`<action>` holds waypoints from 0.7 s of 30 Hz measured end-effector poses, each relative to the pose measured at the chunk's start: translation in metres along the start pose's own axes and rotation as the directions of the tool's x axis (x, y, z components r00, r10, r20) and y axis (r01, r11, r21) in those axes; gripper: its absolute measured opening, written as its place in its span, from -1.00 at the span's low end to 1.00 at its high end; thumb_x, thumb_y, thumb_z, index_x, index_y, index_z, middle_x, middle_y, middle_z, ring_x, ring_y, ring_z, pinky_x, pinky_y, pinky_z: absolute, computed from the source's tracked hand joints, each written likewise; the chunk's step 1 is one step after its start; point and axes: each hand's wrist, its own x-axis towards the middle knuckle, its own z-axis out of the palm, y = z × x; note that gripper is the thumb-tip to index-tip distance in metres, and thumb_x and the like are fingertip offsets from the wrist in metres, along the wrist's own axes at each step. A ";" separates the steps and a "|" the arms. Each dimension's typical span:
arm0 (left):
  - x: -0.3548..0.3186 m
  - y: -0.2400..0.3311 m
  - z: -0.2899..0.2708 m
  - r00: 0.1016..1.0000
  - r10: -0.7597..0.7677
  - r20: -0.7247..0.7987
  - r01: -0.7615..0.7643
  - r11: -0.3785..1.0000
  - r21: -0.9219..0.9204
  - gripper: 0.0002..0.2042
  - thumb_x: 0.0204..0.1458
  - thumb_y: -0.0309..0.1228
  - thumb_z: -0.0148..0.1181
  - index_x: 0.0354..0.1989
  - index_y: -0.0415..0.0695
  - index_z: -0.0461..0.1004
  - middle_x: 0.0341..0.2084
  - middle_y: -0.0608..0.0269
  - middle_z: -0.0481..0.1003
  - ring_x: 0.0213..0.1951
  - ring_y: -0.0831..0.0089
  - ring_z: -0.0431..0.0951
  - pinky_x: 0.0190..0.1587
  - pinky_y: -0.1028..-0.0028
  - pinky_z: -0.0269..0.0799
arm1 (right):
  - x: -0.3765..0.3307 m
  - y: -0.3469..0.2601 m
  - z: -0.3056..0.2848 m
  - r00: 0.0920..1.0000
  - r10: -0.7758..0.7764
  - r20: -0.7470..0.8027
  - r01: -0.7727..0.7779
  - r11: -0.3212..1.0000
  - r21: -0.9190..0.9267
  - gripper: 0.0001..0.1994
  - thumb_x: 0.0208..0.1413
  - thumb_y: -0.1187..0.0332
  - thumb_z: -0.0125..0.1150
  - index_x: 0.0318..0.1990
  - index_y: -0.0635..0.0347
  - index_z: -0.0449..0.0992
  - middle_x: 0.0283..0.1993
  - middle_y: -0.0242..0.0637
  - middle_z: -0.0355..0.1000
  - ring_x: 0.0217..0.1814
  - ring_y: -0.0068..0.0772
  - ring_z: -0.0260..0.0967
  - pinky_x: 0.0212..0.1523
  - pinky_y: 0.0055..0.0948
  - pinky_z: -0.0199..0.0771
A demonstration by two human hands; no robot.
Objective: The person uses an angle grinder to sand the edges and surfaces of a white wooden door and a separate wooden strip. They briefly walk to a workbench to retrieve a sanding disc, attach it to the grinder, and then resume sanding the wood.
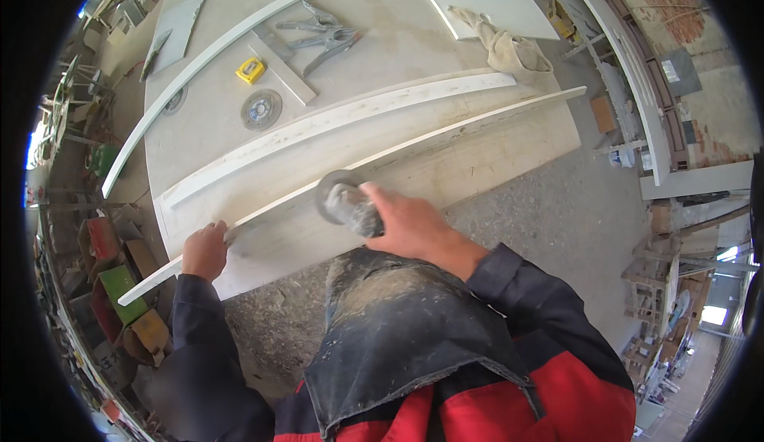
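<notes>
A long narrow white strip (477,121), standing on edge, runs diagonally over the near part of the table. My left hand (205,249) grips it close to its left end, fingers closed over the top. Dust covers the small round sander (360,218) wrapped in my right hand (419,233). Its disc is against or very near the strip, left of the middle; exact contact is hard to make out. Just beyond lies a second white strip (350,110), roughly parallel to the first. Both strips are over a pale board (509,159) at the near edge.
On the large table (227,0) lie a yellow tape measure (250,70), an abrasive disc (261,109), spring clamps (325,38) and a crumpled cloth (509,48). Another long curved-looking strip (195,64) crosses the far left. Cardboard boxes (147,331) stand on the floor at left.
</notes>
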 end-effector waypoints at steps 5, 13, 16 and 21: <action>0.000 0.000 0.005 0.999 0.021 -0.029 -0.021 1.000 0.001 -0.81 0.09 -0.55 0.17 -0.12 -0.15 0.47 -0.25 0.01 0.59 -0.18 -0.06 0.63 -0.12 0.02 0.54 | 0.017 -0.022 0.001 0.989 0.071 0.131 -0.068 0.997 -0.023 -0.13 0.00 0.08 0.46 0.43 0.11 0.12 -0.16 0.13 0.58 -0.12 0.23 0.60 -0.12 0.09 0.60; -0.007 -0.004 0.009 0.999 -0.033 -0.027 0.032 0.999 -0.025 -0.76 0.02 -0.54 0.30 -0.13 -0.15 0.45 -0.29 0.02 0.58 -0.15 -0.07 0.61 -0.11 0.03 0.50 | -0.010 0.036 -0.051 0.964 0.256 -0.074 -0.260 0.964 -0.062 -0.14 -0.03 0.08 0.48 0.38 0.17 0.18 -0.12 0.16 0.60 -0.07 0.29 0.59 -0.07 0.06 0.61; -0.002 -0.003 0.013 0.999 -0.036 -0.022 0.035 0.999 -0.037 -0.78 0.04 -0.52 0.31 -0.17 -0.16 0.43 -0.28 0.01 0.57 -0.15 -0.09 0.60 -0.12 0.00 0.49 | -0.018 0.057 -0.072 0.929 0.363 -0.073 -0.367 0.930 -0.035 -0.14 -0.03 0.06 0.49 0.38 0.17 0.18 -0.12 0.14 0.60 -0.05 0.27 0.58 -0.05 0.05 0.60; -0.006 -0.003 0.012 0.998 -0.070 -0.002 0.069 0.997 -0.045 -0.80 0.07 -0.49 0.29 -0.19 -0.18 0.42 -0.27 -0.01 0.55 -0.14 -0.11 0.58 -0.10 -0.02 0.48 | -0.022 0.095 -0.098 0.889 0.437 -0.136 -0.447 0.893 -0.053 -0.14 -0.04 0.04 0.49 0.35 0.16 0.19 -0.14 0.14 0.61 -0.05 0.27 0.58 -0.05 0.06 0.59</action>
